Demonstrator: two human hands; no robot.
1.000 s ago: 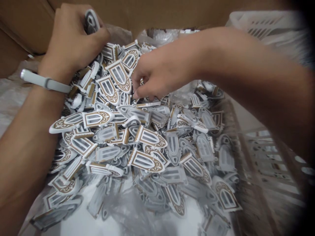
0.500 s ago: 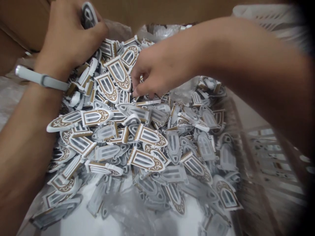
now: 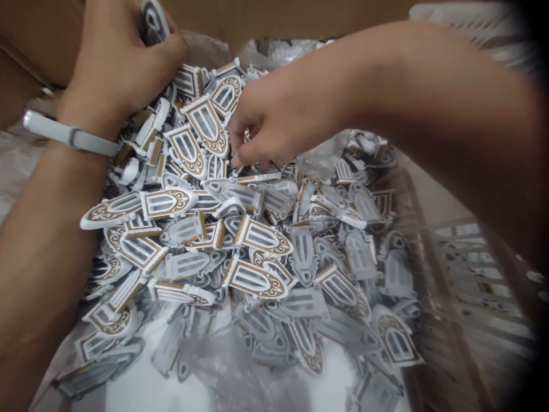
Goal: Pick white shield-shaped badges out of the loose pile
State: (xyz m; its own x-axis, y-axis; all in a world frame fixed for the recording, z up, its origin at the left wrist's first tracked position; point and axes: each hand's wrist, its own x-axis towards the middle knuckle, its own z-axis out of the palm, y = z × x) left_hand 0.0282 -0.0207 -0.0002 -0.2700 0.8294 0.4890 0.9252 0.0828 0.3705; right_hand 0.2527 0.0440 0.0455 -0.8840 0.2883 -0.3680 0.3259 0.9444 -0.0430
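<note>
At the upper left my left hand [image 3: 124, 63] is closed on a small arched window-shaped plastic piece [image 3: 153, 24], its grey back towards me. My right hand [image 3: 274, 117] reaches into the heap from the right, thumb and fingertips pinched together low among the pieces; what lies between them, if anything, is hidden. Beneath both hands spreads a big pile of white arched pieces [image 3: 257, 284] with gold scroll trim, some face up, others showing grey backs. Two gold-trimmed arched pieces [image 3: 207, 126] lie just left of my right fingertips.
Clear plastic film [image 3: 231, 366] lies under and around the pile's near side. Cardboard walls [image 3: 309, 20] rise at the back. A white slotted basket [image 3: 454, 20] stands at the upper right, and a slotted crate [image 3: 480, 274] with more pieces sits lower right.
Hardly anything differs. Both hands keep their place and grip, and the whole view has shifted only slightly.
</note>
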